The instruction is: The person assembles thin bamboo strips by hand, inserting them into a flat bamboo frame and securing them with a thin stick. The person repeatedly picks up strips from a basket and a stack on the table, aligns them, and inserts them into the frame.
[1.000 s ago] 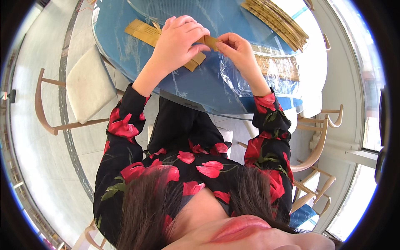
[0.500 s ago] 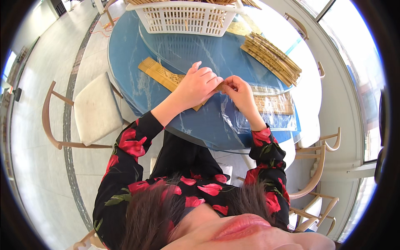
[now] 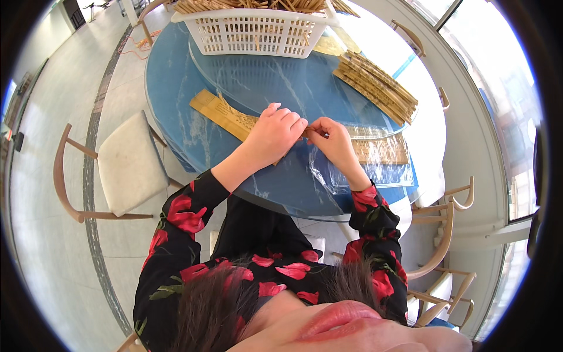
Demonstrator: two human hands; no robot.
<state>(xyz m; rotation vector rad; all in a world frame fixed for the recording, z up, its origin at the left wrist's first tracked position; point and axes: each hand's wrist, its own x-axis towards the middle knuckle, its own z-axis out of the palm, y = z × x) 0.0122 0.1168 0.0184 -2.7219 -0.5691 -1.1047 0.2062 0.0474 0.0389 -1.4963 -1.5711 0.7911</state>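
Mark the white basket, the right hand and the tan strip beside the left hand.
White basket (image 3: 253,34): head view, on its front wall.
Right hand (image 3: 331,139): head view, on its back.
Tan strip (image 3: 223,114): head view, on its exposed left part.

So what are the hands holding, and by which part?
A brown piece: the right hand pinches one end; the left hand hides the rest, its own grip unclear.

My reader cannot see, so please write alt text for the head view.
A person's right hand pinches a small brown piece beside the left hand, over a blue marbled table. A flat tan strip lies partly behind the left hand; a white basket of sticks stands beyond.
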